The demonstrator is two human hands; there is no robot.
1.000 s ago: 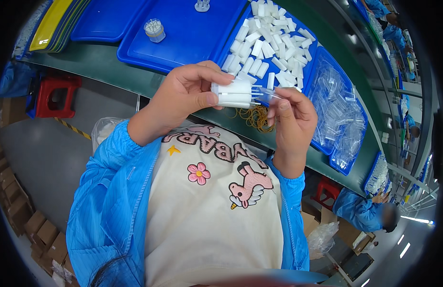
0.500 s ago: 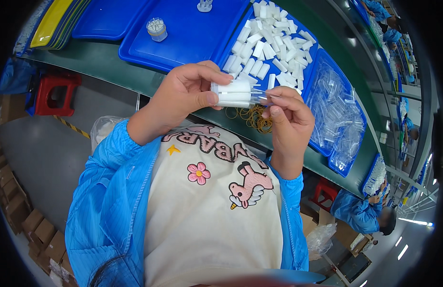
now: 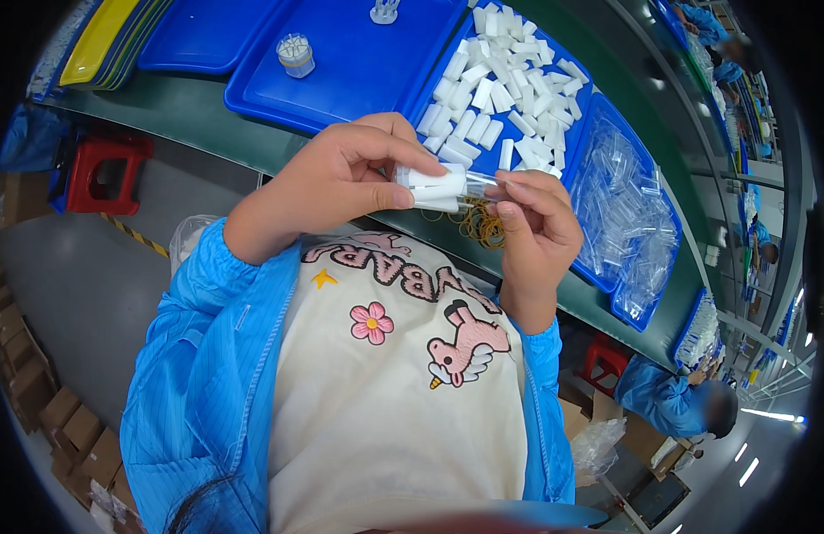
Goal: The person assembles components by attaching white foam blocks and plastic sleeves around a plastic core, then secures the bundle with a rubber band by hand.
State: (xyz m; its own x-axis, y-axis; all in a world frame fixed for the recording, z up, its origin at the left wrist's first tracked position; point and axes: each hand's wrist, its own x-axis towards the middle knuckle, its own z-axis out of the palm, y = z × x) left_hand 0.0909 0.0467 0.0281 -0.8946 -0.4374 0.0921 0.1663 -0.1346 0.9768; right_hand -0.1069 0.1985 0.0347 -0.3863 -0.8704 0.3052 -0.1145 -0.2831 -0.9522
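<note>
Matt white held pieces (image 3: 438, 184), glossy clear plastic parts (image 3: 621, 205), smooth blue plastic tray (image 3: 349, 84).

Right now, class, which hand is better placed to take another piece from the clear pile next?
Probably the right hand: it is nearer the clear pile, though it pinches a clear part; the left hand grips the white bundle.

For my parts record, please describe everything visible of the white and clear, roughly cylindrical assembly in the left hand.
The white and clear assembly looks plastic, with smooth, elongated white pieces among transparent parts. It lies roughly sideways, held in the air by the left hand around its left end. At its right end, the right hand holds a slim transparent piece; its seating is unclear.
</note>
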